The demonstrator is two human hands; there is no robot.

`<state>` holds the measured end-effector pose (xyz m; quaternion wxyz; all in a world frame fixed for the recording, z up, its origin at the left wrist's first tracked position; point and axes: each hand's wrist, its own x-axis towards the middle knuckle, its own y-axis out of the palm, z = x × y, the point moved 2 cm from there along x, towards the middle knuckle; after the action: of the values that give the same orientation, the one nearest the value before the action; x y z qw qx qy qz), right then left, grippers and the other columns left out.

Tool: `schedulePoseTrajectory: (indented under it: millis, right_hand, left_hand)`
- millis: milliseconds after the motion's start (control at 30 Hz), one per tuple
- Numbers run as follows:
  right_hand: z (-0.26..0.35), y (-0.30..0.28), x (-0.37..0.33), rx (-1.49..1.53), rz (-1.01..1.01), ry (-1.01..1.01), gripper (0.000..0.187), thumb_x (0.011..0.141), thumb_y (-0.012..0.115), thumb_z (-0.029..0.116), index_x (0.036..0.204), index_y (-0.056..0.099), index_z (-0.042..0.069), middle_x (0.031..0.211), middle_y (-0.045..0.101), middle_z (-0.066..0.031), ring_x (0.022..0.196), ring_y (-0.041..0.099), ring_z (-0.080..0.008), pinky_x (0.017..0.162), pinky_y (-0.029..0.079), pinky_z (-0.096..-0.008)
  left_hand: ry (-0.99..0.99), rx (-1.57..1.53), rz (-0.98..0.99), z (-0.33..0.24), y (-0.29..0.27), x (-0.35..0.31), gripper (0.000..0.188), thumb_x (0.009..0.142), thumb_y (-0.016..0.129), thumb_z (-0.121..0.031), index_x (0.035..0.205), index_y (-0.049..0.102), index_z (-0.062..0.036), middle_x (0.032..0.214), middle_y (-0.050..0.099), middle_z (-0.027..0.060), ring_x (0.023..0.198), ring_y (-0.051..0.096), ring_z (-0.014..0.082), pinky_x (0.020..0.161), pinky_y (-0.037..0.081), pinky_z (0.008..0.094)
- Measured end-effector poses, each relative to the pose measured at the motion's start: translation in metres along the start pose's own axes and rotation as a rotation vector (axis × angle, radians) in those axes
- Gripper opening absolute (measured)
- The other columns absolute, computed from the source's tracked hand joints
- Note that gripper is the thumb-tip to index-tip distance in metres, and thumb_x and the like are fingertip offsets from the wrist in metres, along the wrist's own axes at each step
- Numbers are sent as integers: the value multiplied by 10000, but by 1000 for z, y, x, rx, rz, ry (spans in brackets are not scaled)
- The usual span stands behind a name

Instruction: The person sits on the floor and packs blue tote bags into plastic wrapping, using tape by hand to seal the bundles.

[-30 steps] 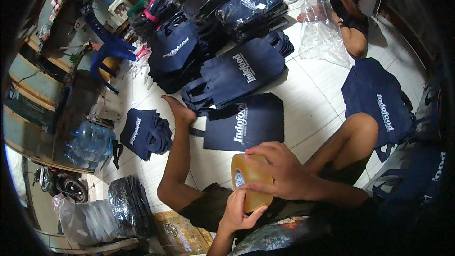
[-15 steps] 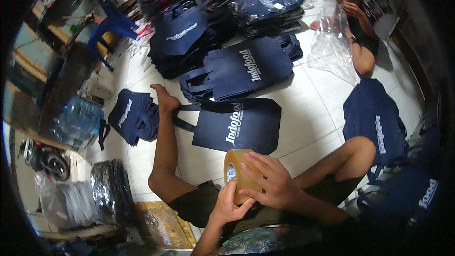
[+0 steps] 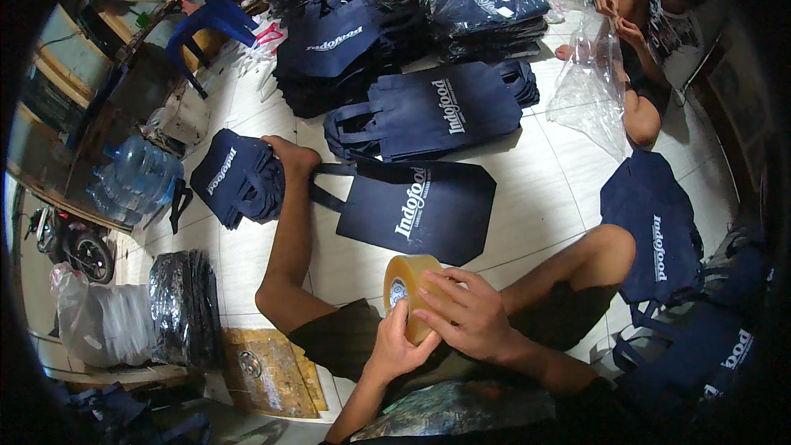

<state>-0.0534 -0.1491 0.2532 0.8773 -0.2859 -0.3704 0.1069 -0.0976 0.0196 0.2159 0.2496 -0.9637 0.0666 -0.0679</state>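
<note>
I observe: left hand (image 3: 400, 349) grips the tape roll (image 3: 413, 287) at its lower rim; right hand (image 3: 474, 319) clasps its outer face. Roll position: above the lap (image 3: 461, 371), near the closest edge of the navy bag (image 3: 451, 213).

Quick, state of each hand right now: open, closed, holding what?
Left hand: closed, holding the tape roll at its lower edge.
Right hand: curled over the roll's outer side, holding it too.
</note>
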Motion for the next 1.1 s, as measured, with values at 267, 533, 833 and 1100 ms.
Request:
schedulePoseTrajectory:
  millis: [267, 533, 833, 1100]
  right_hand:
    - [-10, 7, 3, 173, 16, 71, 481, 762, 845, 169, 1177, 681, -9, 1282, 616, -214, 1126, 615, -398, 949, 524, -451]
    - [-15, 4, 16, 91, 188, 136, 537, 804, 778, 209, 1288, 638, 23, 1342, 566, -198, 1164, 563, -380, 982, 464, -464]
    - [-26, 25, -1, -49, 154, 35, 522, 790, 800, 326, 1247, 671, 108, 1340, 588, -135, 1164, 584, -322, 922, 501, -443]
    - [-32, 42, -16, -101, 116, -89, 431, 836, 770, 406, 1181, 682, 163, 1296, 604, -65, 1123, 598, -270, 870, 511, -406]
  left_hand:
    - [-147, -165, -54, 10, 14, 3, 581, 783, 820, -205, 1212, 491, 8, 1083, 666, 204, 983, 676, 289, 834, 542, 382]
    - [-139, -141, -9, 13, 13, 2, 754, 717, 862, -278, 1262, 437, 22, 1056, 651, 274, 982, 671, 446, 867, 540, 453]
    - [-334, -908, 21, 26, 6, -6, 939, 722, 712, -186, 1494, 244, 73, 1407, 462, 203, 1270, 536, 356, 1081, 386, 406]
    - [-467, -1149, 91, 17, -3, 5, 925, 755, 627, -275, 1520, 221, 52, 1407, 443, 150, 1332, 448, 238, 1105, 349, 341]
